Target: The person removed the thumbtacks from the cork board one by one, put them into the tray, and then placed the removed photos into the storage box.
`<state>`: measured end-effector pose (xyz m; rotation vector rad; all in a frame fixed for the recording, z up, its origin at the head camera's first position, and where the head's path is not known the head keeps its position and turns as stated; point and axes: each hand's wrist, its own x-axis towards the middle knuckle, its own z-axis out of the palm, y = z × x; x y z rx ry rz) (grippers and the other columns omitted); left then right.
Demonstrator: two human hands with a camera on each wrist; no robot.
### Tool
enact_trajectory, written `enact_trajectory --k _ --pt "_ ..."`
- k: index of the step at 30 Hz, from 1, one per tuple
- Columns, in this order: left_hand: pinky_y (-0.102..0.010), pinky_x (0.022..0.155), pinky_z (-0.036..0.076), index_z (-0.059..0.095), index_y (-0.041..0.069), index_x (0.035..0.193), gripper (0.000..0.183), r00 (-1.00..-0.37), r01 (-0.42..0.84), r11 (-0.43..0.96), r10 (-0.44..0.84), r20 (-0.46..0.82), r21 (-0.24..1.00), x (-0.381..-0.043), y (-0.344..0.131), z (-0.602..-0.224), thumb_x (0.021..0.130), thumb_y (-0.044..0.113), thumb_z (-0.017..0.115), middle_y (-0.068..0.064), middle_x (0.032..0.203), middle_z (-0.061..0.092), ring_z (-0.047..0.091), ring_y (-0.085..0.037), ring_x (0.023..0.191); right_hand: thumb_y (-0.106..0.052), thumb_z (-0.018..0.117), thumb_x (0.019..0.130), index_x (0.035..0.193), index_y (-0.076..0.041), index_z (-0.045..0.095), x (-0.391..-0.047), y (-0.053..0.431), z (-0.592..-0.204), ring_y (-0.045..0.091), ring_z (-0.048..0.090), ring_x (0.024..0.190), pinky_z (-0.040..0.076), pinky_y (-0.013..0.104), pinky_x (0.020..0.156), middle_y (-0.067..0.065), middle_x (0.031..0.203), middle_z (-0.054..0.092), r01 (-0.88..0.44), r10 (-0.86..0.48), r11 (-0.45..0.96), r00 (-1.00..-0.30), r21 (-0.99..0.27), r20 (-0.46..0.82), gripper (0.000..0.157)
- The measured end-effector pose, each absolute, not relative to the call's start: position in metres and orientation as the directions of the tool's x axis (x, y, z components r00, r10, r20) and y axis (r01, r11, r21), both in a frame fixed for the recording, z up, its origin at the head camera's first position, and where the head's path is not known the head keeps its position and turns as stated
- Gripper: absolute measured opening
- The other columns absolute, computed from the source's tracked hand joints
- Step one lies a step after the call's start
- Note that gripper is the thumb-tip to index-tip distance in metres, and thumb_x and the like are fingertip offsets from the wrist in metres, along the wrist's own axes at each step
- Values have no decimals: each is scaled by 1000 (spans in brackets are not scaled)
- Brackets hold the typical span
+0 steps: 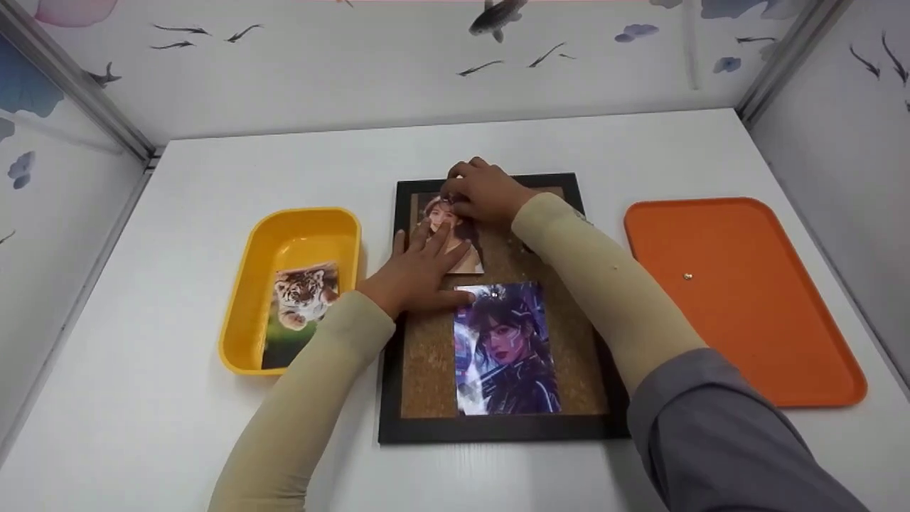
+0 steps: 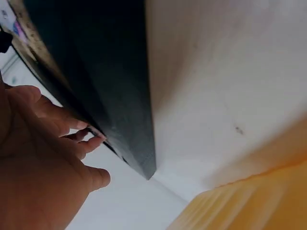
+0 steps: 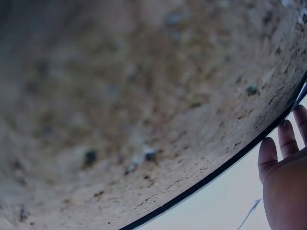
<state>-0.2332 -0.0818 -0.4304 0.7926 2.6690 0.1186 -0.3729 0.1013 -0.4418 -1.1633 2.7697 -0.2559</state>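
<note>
A gray cuff [image 1: 704, 398] reaches in from the near right of a black-framed cork board [image 1: 430, 384]. A glossy cyberpunk portrait print [image 1: 505, 355] lies on the board's near half, a silver pushpin [image 1: 495, 294] at its top edge. Left of the board, a yellow plastic bin [image 1: 298, 245] holds a tiger-cub photo [image 1: 302, 306]; right of it, a loose silver pin [image 1: 687, 276] rests on an orange tray [image 1: 753, 313].

On the board, a person's left hand [image 1: 416, 279] lies with fingers spread over a second portrait print [image 1: 436, 209], set in the far left part of the cork, thumb by the cyberpunk print's top edge. The right hand [image 1: 490, 190] bends its fingers at that second print's top; whether they pinch a pin cannot be told.

The work looks like fastening the print. Good practice would be steady, flat pressure from the left palm, its fingertips clear of the point, the edge squared to the frame, and any pin pushed straight in. Beyond the board rises a white wall [image 1: 355, 78] printed with fish.
</note>
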Motion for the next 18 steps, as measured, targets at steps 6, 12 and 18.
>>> enact_trajectory --k 6,12,18 --pt "-66 113 -6 9 33 160 97 -771 468 860 509 -383 203 -238 -82 -432 84 79 48 -7 165 -11 -15 -38 149 -39 53 103 135 -20 60 -372 100 -441 28 42 129 37 50 108 8 141 48 -702 -721 685 -691 -193 -46 38" --pt "-67 113 -5 9 32 160 99 -765 450 867 498 -408 213 -239 -80 -428 84 78 52 -7 165 -12 -15 -38 148 -37 53 103 134 -19 61 -373 102 -443 28 42 127 38 49 107 7 140 49 -704 -721 684 -692 -189 -32 36" --pt "-67 113 -4 9 32 160 99 -763 450 869 494 -417 206 -240 -79 -427 84 76 55 -9 165 -11 -13 -40 148 -38 52 103 134 -21 60 -372 101 -444 27 41 129 36 50 108 6 141 48 -694 -714 692 -699 -199 -44 36"
